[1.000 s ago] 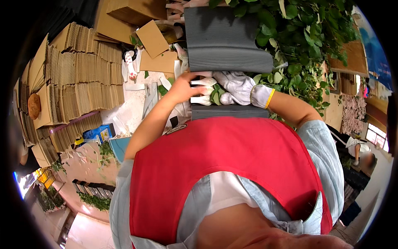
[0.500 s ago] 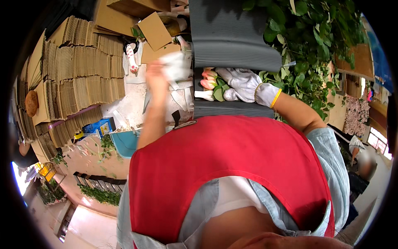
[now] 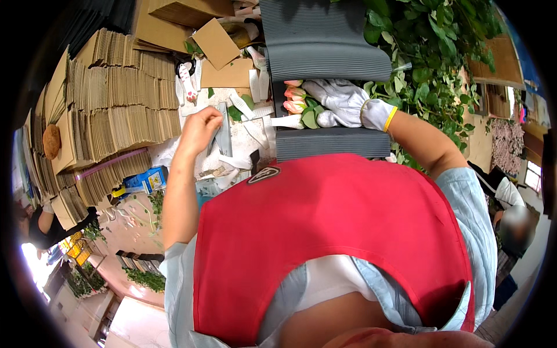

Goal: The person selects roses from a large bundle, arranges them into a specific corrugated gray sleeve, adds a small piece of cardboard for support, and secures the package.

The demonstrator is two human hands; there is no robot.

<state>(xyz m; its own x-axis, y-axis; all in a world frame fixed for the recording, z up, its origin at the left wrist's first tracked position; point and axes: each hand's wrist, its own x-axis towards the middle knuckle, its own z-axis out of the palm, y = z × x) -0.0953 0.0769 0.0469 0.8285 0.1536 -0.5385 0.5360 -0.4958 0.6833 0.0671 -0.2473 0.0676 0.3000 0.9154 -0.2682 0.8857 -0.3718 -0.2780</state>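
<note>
My right hand (image 3: 339, 104), in a white glove with a yellow-edged cuff, is closed around several pink roses (image 3: 294, 107) just below their heads. Green leaves (image 3: 312, 113) poke out under the glove. The flowers lie in a gap between ribbed dark-grey pads (image 3: 328, 55). Beside the blooms, a white net sleeve (image 3: 288, 121) points left. My bare left hand (image 3: 202, 129) hovers over the littered bench with its fingers curled together; whether anything small is pinched in them is hidden. A grey strip (image 3: 222, 130) lies right beside that hand.
Stacks of cardboard sheets (image 3: 125, 87) fill the left side. Loose card (image 3: 216, 44), white strips (image 3: 255, 84) and a patterned white-handled tool (image 3: 187, 81) lie on the bench. Leafy stems (image 3: 423, 81) crowd the right. A blue box (image 3: 152, 180) sits lower left; another person (image 3: 515, 229) is far right.
My left hand has moved left and down, and the blurred white piece it carried no longer shows in it. The gloved right hand stays at the roses; the whole view has shifted slightly.
</note>
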